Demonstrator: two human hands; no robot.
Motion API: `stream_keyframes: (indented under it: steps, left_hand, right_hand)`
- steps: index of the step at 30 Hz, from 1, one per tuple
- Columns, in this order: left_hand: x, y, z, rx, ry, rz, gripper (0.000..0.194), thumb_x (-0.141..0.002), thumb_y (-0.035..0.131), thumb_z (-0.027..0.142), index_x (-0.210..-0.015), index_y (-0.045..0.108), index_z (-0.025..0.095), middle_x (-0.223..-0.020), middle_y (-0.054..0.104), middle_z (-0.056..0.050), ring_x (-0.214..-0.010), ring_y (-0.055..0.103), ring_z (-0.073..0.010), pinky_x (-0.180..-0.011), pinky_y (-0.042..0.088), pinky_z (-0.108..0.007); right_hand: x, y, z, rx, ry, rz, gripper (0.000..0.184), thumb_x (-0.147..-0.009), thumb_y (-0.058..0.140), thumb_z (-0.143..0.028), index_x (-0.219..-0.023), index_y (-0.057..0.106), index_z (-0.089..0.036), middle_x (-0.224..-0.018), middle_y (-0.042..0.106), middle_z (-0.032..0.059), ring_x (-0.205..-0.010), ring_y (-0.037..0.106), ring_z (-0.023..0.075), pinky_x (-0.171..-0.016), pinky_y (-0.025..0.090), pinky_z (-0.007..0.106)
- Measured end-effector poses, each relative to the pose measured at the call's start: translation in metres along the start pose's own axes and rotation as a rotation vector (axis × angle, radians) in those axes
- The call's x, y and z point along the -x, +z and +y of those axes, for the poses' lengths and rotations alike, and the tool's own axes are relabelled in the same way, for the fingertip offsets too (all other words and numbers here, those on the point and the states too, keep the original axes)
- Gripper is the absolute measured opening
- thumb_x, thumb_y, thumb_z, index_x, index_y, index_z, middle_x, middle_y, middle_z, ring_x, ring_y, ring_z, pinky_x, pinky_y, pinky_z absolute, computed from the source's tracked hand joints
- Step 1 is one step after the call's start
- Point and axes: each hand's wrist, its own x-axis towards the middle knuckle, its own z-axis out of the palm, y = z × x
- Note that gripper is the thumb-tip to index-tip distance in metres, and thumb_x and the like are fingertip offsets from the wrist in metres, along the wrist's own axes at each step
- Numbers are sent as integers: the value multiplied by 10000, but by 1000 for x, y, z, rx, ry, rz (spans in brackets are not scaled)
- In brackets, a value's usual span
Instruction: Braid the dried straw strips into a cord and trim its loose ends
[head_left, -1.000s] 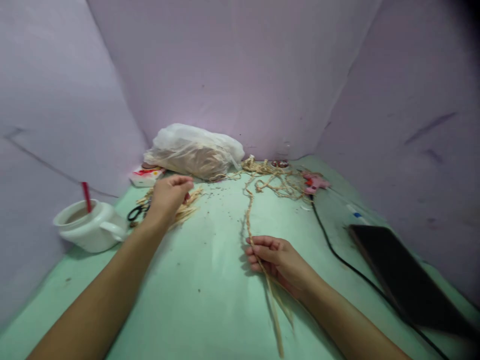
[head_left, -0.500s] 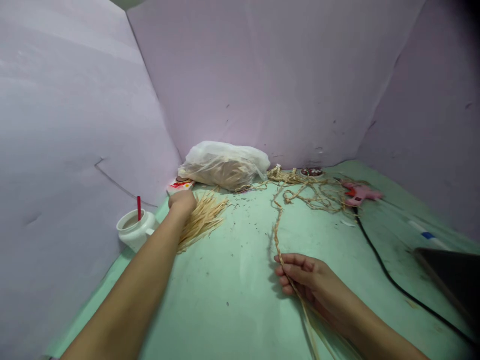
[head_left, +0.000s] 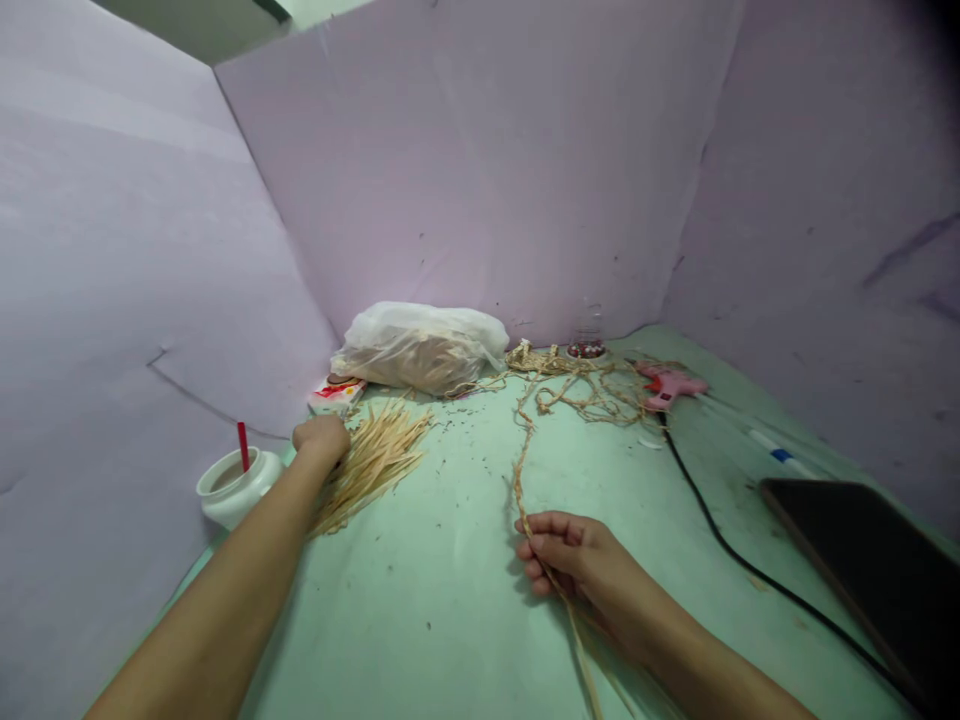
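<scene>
Left forearm (head_left: 217,580), left hand (head_left: 322,440) bare; right forearm (head_left: 697,645), right hand (head_left: 574,555) bare.

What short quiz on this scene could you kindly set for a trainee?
1. Multiple choice: what does the right hand hold?
a) a plastic bag
b) a braided strand
c) a white box

2. True or false: a red stick stands in the white mug.

3. Fill in the blank: the glue gun at the end of the black cord is mainly ____ in colour.

Key: 1. b; 2. true; 3. pink
</scene>
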Motion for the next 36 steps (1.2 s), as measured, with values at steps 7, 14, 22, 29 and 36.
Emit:
stream_keyframes:
  steps: [7,14,22,29,36]
  left_hand:
    - [11,-21,3,-23,-56,266,348,-719,445,183,-1033,583,121,-969,638,-192,-896,594,-317,-653,432,-352]
    - [47,-62,34,251,28,537,225,-687,436,244,-857,581,214,-781,638,-62,-773,584,-244,-579,369,-284]
    - [172,-53,102,558,755,-669,116,-549,435,130,-605,524,179,-498,520,19,-509,514,-130,-478,334,-208]
    - [207,-28,135,388,693,-305,210,-707,414,264,-804,595,216,-779,657,-65,-708,579,-201,-532,321,-256]
    - [209,-8,136,695,566,-336,309,-733,360,178,-913,602,246,-811,666,-34,-737,582,-178,-593,376,-253]
  right_hand:
    - [0,0,-1,2,-6,-11,167,-569,680,-120,-704,581,-114,-582,617,36,-453,529,80,-441,442,203]
    - [0,1,1,5,-35,8,180,-577,674,-136,-731,584,-117,-594,607,32,-479,532,88,-459,440,212]
    - [0,-1,0,47,-189,13,277,-600,724,-270,-777,574,-119,-633,548,-4,-449,345,20,-357,171,139]
    - [-4,-4,2,79,-243,10,347,-650,686,-434,-751,542,-135,-518,425,-46,-434,320,39,-368,150,163]
    - [-5,-7,-1,55,-330,30,319,-691,657,-415,-799,568,-129,-619,465,-19,-489,371,53,-398,236,167]
